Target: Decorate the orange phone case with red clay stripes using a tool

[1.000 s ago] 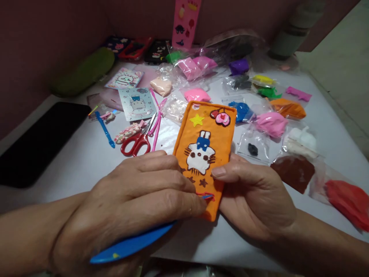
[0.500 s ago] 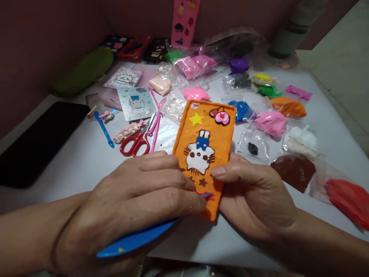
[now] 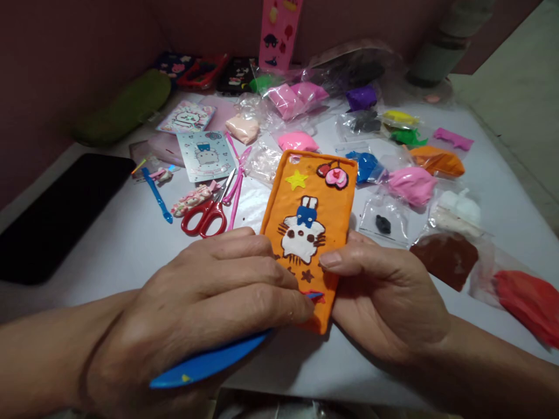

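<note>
Orange case (image 3: 307, 240) in right hand (image 3: 388, 294)

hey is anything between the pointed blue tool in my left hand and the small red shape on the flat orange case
Nothing visible: the pointed blue tool appears to have its tip at the small red shape. Your right hand holds the flat orange case, its thumb clear of that spot.

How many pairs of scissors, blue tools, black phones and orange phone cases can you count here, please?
Scissors: 1
Blue tools: 2, one in the left hand, one on the table
Black phone: 1
Orange phone case: 1
Total: 5
</note>
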`<action>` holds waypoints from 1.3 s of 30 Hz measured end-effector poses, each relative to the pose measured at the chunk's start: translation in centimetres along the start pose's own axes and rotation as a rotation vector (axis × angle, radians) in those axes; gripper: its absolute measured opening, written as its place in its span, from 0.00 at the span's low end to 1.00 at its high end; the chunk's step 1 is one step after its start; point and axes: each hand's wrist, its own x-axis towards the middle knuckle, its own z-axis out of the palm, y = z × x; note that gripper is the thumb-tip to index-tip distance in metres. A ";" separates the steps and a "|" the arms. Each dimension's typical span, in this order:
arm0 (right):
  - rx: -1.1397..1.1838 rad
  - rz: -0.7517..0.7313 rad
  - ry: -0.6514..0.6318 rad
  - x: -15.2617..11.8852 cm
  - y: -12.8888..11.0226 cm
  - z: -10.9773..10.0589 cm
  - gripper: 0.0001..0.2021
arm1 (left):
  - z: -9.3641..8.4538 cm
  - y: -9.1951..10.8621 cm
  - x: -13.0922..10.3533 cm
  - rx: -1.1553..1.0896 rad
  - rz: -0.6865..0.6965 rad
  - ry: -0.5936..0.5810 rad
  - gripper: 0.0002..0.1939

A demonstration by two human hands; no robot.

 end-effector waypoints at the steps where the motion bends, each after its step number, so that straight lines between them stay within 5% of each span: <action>1: -0.003 -0.003 -0.007 0.0 0.0 0.0 0.25 | -0.1 -0.1 0.0 0.001 0.012 -0.002 0.17; 39: 0.075 -0.026 -0.037 0.0 0.1 0.0 0.22 | 0.0 0.2 -0.1 -0.047 -0.043 -0.019 0.16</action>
